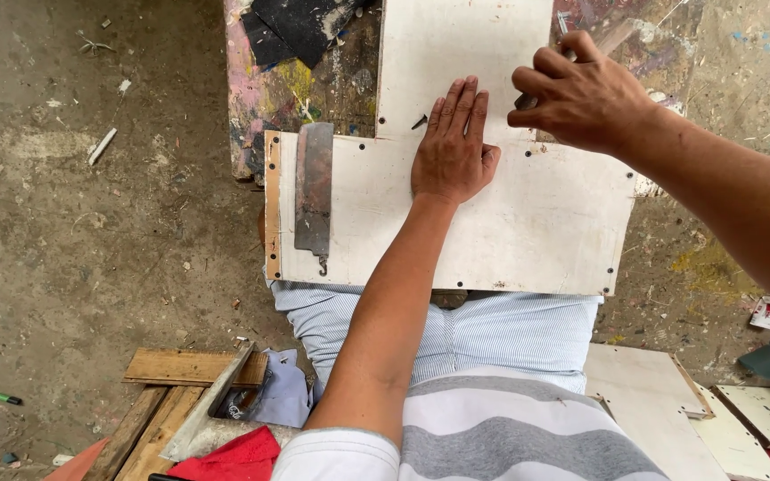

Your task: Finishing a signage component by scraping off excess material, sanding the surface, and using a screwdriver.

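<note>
My left hand (453, 147) lies flat, fingers together, on a white board (536, 223) that rests across my lap. A second white board (456, 53) lies just beyond it, and my fingertips reach over its near edge. A small dark screw (419, 122) lies beside my fingertips. My right hand (581, 93) is curled around a tool handle (612, 37) at the right edge of the far board; little of the tool shows. A rusty flat blade (314, 187) lies on the left part of the near board.
A paint-stained workbench (305, 89) stands under the boards, with black sandpaper sheets (291, 27) on it. Wooden slats (171, 392), red cloth (238, 459) and a metal bar (211, 405) lie at lower left. More white panels (661, 401) lie at lower right on the concrete floor.
</note>
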